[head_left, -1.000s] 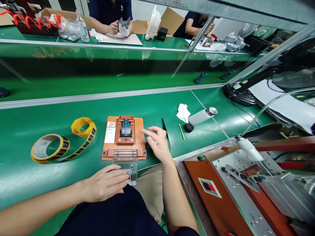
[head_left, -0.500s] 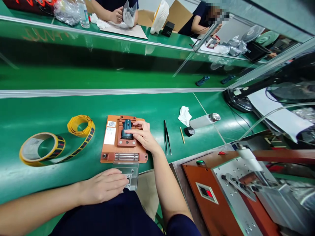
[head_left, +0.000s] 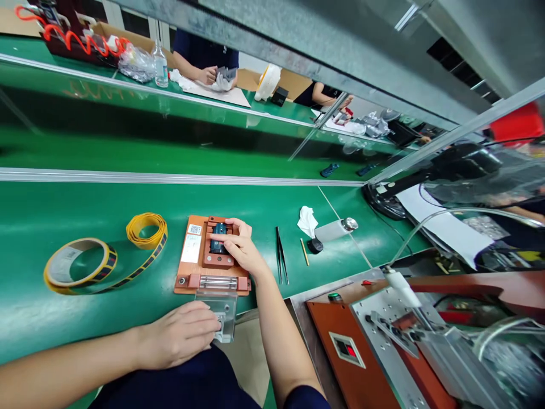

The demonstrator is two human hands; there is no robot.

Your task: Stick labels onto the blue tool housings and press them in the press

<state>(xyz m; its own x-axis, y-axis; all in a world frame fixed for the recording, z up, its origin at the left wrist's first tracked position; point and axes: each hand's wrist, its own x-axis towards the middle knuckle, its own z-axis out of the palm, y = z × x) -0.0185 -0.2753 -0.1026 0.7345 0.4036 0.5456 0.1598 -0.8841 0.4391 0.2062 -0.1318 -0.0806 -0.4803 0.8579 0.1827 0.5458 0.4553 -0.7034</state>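
Green surface (head_left: 238, 199) beneath. On it, an orange-brown fixture (head_left: 186, 277). Toward its 9 o'clock, yellow tape (head_left: 147, 227). At 6 o'clock, left hand (head_left: 183, 332) with fingers together, resting on the clear flap (head_left: 229, 324). From 4 o'clock, right hand (head_left: 243, 250), fingers spread. At 3 o'clock, black tweezers (head_left: 281, 258). In the fixture, under one right finger, blue housing (head_left: 219, 228).

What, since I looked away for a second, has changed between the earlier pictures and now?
The right hand moved left, from beside the brown fixture onto the dark blue part in it; whether it grips the part is unclear. The camera view shifted too. The left hand stayed on the clear flap, and the yellow coil stayed beside the tape roll.
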